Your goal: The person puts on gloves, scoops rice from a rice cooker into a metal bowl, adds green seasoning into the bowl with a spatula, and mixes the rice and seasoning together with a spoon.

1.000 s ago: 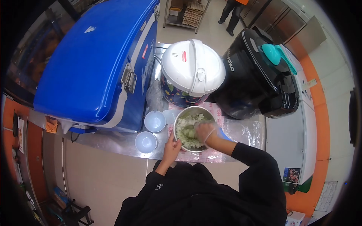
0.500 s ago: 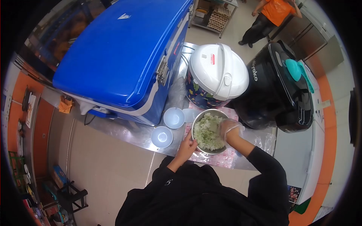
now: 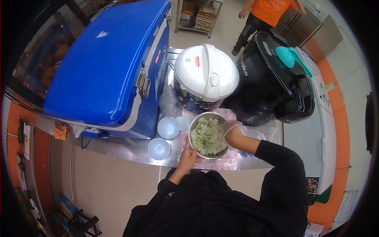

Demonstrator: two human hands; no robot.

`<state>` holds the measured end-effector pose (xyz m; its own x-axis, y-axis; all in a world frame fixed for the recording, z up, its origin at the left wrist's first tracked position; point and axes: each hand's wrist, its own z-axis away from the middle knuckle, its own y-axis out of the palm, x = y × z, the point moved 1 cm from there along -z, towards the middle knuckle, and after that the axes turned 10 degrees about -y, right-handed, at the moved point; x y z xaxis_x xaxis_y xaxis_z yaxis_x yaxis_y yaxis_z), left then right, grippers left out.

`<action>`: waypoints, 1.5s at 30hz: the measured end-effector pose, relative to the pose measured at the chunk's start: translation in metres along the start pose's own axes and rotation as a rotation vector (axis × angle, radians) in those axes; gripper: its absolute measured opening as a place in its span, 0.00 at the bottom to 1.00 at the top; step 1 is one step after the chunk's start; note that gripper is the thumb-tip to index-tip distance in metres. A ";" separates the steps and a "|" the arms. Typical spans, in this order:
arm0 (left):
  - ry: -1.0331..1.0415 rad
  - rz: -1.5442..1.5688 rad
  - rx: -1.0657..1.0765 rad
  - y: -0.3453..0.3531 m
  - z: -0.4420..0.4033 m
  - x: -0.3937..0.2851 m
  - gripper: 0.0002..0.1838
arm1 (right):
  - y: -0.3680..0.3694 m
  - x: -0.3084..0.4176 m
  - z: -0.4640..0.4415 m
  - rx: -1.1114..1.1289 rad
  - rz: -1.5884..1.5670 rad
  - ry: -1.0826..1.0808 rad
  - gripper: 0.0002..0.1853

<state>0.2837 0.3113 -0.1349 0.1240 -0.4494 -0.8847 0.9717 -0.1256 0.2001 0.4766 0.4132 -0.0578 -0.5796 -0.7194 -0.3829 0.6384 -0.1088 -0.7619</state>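
Observation:
A round metal bowl of white rice flecked with green stands on a pink-printed plastic sheet. My left hand grips the bowl's near left side, thumb up by the rim. At the opposite side, my right hand wears a clear plastic glove and reaches over the rim. Its fingertips are blurred and partly hidden, so their closing does not show. Left of the bowl are two pale blue bowls, one farther and one nearer.
Behind the metal bowl stands a white-lidded rice cooker. A large blue cooler box fills the left. On the right, a black appliance carries a turquoise ladle. A person in orange stands beyond.
My right hand has shifted from over the rice toward the bowl's right rim. My left hand stays on the bowl. The whole view has swung, and the person behind has moved slightly.

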 end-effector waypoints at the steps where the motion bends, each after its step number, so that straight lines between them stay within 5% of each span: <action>1: 0.000 0.023 0.011 0.001 -0.001 0.003 0.36 | 0.016 -0.001 0.001 -0.028 -0.183 0.018 0.09; 5: 0.040 0.037 0.048 0.001 -0.002 0.015 0.34 | 0.055 0.008 -0.001 -0.308 -0.464 -0.259 0.13; 8: 0.080 -0.043 0.050 0.004 0.002 0.004 0.34 | 0.047 0.014 -0.007 -0.187 -0.410 -0.254 0.13; 9: 0.069 -0.036 0.056 0.004 0.002 0.005 0.34 | 0.050 0.021 -0.007 -0.386 -0.499 -0.167 0.13; 12: 0.057 -0.027 0.073 0.006 0.003 0.011 0.34 | -0.010 0.038 0.014 -0.239 -0.731 0.260 0.12; 18: 0.064 -0.162 0.082 0.006 0.015 0.014 0.32 | -0.019 0.104 0.025 -0.579 -0.414 0.215 0.11; 24: 0.005 -0.351 -0.118 -0.023 0.005 -0.015 0.29 | -0.045 0.073 0.089 -0.518 -0.586 0.233 0.10; 28: 0.097 -0.384 -0.102 -0.019 -0.006 -0.035 0.27 | -0.044 0.077 0.081 -0.197 -0.743 0.245 0.10; 34: 0.126 -0.194 -0.016 -0.024 -0.010 -0.029 0.27 | 0.010 0.067 0.023 -0.242 -0.643 0.272 0.11; 40: 0.152 -0.297 -0.055 -0.024 -0.009 -0.027 0.28 | 0.033 0.036 -0.006 -0.547 -0.370 0.264 0.09; 43: 0.126 -0.335 -0.076 -0.022 -0.003 -0.033 0.27 | -0.009 0.019 0.018 -0.260 -0.482 0.399 0.08; 45: 0.047 -0.395 -0.094 -0.028 -0.005 -0.038 0.25 | -0.028 0.004 0.032 -0.368 -0.491 0.402 0.09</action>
<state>0.2528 0.3361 -0.1092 -0.2550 -0.3415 -0.9046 0.9605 -0.1975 -0.1962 0.4727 0.3912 -0.0215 -0.9413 -0.3321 -0.0602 0.0869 -0.0661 -0.9940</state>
